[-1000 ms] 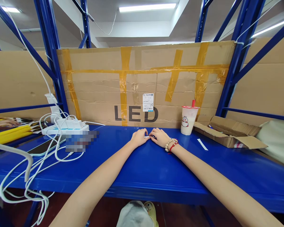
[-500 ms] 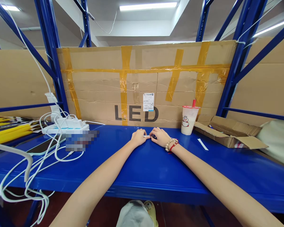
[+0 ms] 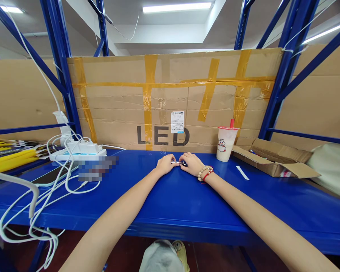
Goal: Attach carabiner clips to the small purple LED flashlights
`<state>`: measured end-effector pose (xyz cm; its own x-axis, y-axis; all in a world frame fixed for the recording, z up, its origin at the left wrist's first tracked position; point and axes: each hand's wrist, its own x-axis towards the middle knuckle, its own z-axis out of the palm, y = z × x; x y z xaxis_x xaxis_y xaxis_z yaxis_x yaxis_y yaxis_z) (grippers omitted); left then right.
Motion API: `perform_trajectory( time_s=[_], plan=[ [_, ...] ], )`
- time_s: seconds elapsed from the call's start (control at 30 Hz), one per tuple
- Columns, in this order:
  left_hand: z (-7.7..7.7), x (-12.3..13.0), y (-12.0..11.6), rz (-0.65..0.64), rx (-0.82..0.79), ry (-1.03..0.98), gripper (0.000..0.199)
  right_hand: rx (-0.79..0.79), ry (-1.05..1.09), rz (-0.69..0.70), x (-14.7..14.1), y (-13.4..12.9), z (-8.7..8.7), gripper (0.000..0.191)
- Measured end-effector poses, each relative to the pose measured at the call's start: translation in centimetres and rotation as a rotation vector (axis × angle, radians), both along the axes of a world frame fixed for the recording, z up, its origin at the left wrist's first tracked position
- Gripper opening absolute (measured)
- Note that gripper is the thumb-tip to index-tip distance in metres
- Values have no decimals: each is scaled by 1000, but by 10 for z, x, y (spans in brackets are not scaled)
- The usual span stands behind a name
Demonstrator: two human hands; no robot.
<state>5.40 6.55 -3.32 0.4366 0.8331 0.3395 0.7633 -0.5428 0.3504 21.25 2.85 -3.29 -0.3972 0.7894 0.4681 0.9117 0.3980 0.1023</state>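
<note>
Both hands rest close together on the blue shelf (image 3: 170, 200), near its back. A slim white pen (image 3: 175, 162) with a dark end spans the small gap between them. My left hand (image 3: 164, 164) is closed on the pen's white end. The fingers of my right hand (image 3: 192, 164), curled with beads at the wrist, grip the dark end. Most of both pen ends is hidden by fingers.
A lidded drink cup (image 3: 227, 144) with a red straw stands right of my hands, near a white paper strip (image 3: 242, 173) and an open cardboard box (image 3: 272, 166). Left lie a power strip (image 3: 82, 151), white cables and a phone (image 3: 52, 175). Taped cardboard (image 3: 116, 109) stands behind.
My fingers have shifted slightly on the pen, and a little more of its white shaft and dark end shows. The arms have hardly moved.
</note>
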Motion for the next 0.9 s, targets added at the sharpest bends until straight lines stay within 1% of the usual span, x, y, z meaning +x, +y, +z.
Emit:
perform_trajectory(
  time_s=[0.2, 0.43, 0.6, 0.9],
  plan=[
    [1, -1, -1, -23, -22, 26, 28, 13, -7, -29, -2, -4, 1, 14],
    [3, -1, -3, -99, -30, 36, 22, 18, -43, -59, -3, -5, 3, 19],
    [2, -1, -1, -149, -29, 31, 22, 24, -50, -148, -4, -7, 5, 19],
    [2, 0, -1, -136, -52, 0, 29, 4, 12, -281, -6, -11, 9, 22]
  ],
)
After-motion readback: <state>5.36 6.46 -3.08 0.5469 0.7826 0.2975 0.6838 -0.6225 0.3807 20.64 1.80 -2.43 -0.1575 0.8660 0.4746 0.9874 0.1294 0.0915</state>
